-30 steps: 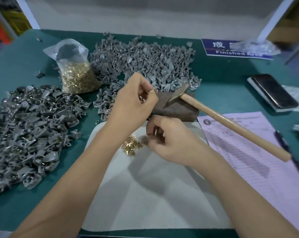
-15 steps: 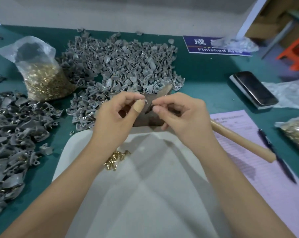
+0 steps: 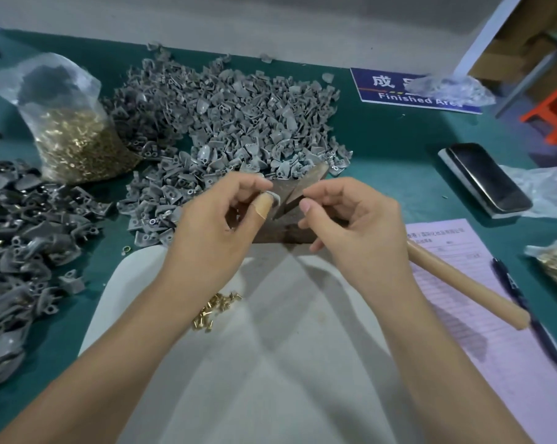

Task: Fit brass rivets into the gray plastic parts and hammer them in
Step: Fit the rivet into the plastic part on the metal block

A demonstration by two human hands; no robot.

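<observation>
Nearest, at the bottom middle of the frame, a pale gray mat (image 3: 270,379) lying on the green bench (image 3: 392,149), with a small heap of loose brass rivets (image 3: 214,310) on its left part. Just above, both forearms reaching up to the middle of the frame. At centre left, the left hand (image 3: 216,225), fingers curled, pinching one gray plastic part (image 3: 272,197) between forefinger and a thumb wrapped in tan tape. At centre right, the right hand (image 3: 357,225), fingers curled with thumb and forefinger close together near that part; cannot tell if a rivet is between them. Behind the hands, a dark block (image 3: 286,232) with a hammer (image 3: 462,283) resting on it, wooden handle running to the lower right over a pink paper form (image 3: 494,331), a pen (image 3: 527,315) beside it. At far left, a heap of darker gray parts (image 3: 24,251). Farther, upper middle, a big pile of gray plastic parts (image 3: 232,123); upper left, a clear bag of brass rivets (image 3: 75,145). At right, a phone (image 3: 488,177); upper right, a blue sign (image 3: 398,91) reading "Finished Area".
</observation>
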